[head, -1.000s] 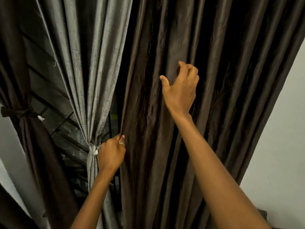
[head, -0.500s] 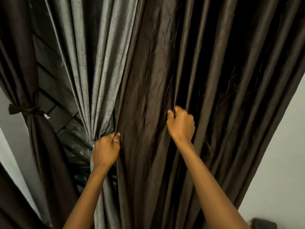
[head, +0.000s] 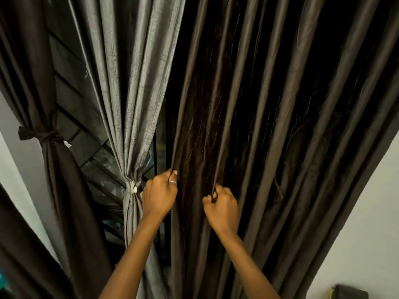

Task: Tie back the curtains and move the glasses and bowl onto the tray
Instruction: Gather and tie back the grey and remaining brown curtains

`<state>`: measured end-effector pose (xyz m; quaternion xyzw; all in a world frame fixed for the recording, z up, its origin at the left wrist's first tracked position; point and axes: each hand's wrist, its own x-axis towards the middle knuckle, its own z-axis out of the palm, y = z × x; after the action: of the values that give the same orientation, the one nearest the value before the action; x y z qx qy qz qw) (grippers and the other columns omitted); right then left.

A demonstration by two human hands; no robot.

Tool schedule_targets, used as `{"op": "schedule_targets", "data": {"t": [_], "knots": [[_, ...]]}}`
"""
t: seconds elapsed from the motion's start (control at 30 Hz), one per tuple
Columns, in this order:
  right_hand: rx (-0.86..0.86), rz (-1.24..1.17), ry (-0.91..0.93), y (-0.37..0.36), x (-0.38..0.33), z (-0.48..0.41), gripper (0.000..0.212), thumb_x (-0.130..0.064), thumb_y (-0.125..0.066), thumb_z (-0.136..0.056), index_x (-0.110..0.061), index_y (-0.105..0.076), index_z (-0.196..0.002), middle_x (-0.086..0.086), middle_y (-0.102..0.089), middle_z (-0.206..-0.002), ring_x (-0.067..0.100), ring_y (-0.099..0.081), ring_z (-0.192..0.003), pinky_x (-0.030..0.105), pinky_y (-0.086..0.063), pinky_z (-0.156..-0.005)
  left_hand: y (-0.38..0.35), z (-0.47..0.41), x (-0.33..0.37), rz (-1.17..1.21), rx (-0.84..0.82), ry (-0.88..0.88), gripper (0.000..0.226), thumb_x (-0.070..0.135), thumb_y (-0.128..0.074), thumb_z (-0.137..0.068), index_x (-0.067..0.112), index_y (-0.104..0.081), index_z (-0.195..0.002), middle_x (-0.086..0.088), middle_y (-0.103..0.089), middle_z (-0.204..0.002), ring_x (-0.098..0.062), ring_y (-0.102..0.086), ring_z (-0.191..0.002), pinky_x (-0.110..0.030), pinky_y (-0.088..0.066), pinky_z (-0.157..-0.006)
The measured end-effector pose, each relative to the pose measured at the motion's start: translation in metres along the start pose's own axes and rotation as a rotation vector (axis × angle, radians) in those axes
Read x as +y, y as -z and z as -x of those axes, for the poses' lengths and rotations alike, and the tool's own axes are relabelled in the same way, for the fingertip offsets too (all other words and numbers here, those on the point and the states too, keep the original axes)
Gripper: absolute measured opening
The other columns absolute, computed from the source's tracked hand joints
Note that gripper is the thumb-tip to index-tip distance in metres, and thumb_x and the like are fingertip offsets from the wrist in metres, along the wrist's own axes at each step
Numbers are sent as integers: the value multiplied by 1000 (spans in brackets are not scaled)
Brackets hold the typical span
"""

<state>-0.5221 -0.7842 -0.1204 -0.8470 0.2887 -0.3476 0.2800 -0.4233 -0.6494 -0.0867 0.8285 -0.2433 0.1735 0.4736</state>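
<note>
A wide dark brown curtain (head: 269, 126) hangs loose across the middle and right of the head view. My left hand (head: 158, 194), with a ring on one finger, grips its left edge. My right hand (head: 222, 209) is closed on a fold of the same curtain, a little lower and to the right. Left of my hands a grey curtain (head: 133, 93) is gathered and bound with a pale tie (head: 132, 187). At the far left another dark brown curtain (head: 54, 173) is knotted with its own tie (head: 41, 134). No glasses, bowl or tray are in view.
A dark window with slanted bars (head: 95, 156) shows between the tied curtains. White wall (head: 356, 223) lies to the right. A dark object (head: 349, 292) sits at the bottom right corner.
My right hand has come down from high on the brown curtain and closed on a fold beside my left hand. My left hand has kept its hold on the edge.
</note>
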Motion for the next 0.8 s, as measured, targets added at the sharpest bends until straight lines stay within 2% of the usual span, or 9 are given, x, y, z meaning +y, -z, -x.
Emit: {"op": "schedule_targets", "data": {"t": [0.13,0.23,0.33,0.4,0.5,0.57,0.7,0.77,0.8], "knots": [[-108,-35,139,-16,-21,9,12,-15,-62,-89,-7,-64,-98,5,-59,-96,23,-61,-86,25,-39,-68,-18,6,11,28,-91,-30,44,39,-50,-103,21,-48,-63,4,-48,-50,-32,-60,-59,-34,-34,-48],[-175,-92,216,-22,-28,12,18,-15,-60,-94,-9,-68,-110,6,-62,-105,19,-63,-95,19,-44,-72,-26,9,16,62,-122,-60,45,36,-49,-103,24,-48,-60,2,-55,-53,-19,-60,-56,-38,-44,-51],[-212,-117,263,-24,-29,9,21,-14,-59,-96,-7,-68,-114,7,-60,-107,20,-63,-97,23,-50,-79,-23,7,11,122,-136,-46,49,37,-49,-104,22,-49,-58,4,-53,-48,-6,-54,-49,-30,-35,-51],[-231,-111,290,-23,-28,6,21,-14,-59,-96,-7,-67,-115,7,-60,-108,20,-63,-95,26,-53,-78,-20,9,10,181,-190,-35,51,44,-45,-105,25,-53,-57,6,-57,-49,-4,-55,-48,-27,-38,-51],[-230,-104,331,-22,-29,4,24,-19,-61,-97,-13,-66,-119,5,-61,-111,15,-65,-94,24,-55,-76,-17,16,14,243,-281,-9,52,61,-40,-101,39,-61,-59,15,-64,-55,1,-62,-55,-11,-41,-50],[-239,-115,340,-24,-29,6,25,-22,-59,-99,-15,-65,-121,4,-63,-112,15,-65,-97,27,-56,-78,-17,15,16,190,-297,-12,51,70,-45,-95,34,-63,-62,13,-66,-56,1,-66,-58,-8,-42,-49],[-393,-99,375,-21,-23,-2,36,-13,-60,-95,-11,-60,-131,11,-61,-116,19,-61,-103,30,-56,-83,-22,8,15,32,-147,-29,51,41,-52,-101,21,-54,-55,2,-57,-46,-5,-60,-50,-12,-34,-42],[-459,-137,330,-9,-20,-6,53,-13,-60,-95,-14,-47,-146,10,-54,-128,16,-57,-113,31,-55,-92,-22,8,14,19,-134,-29,49,36,-49,-103,20,-55,-57,2,-57,-48,-10,-60,-49,-19,-36,-44],[-430,-152,288,0,-19,-7,61,-15,-60,-96,-15,-39,-153,7,-50,-134,13,-55,-118,31,-54,-95,-22,9,12,14,-137,-39,48,36,-48,-104,20,-55,-59,2,-57,-49,-12,-59,-49,-25,-37,-46]]}}
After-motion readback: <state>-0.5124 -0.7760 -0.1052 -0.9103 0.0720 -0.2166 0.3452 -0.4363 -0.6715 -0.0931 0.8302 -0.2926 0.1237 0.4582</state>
